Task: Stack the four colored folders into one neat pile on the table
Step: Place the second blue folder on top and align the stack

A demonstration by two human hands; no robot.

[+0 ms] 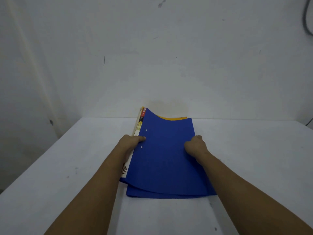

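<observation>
A blue folder (pixel 166 156) lies on top of a pile in the middle of the white table (pixel 71 167). Its far left corner curls upward. A yellow folder (pixel 171 118) peeks out at the far edge beneath it, and a second blue layer shows along the near edge. My left hand (pixel 131 142) grips the pile's left spine edge, thumb on the blue cover beside a labelled white strip. My right hand (pixel 195 145) holds the right edge, fingers curled around it. Other folders in the pile are hidden.
The table's far edge meets a white wall (pixel 152 56) just behind the pile. A dark cable (pixel 307 19) hangs at the upper right. The table's left edge runs diagonally toward the near left corner.
</observation>
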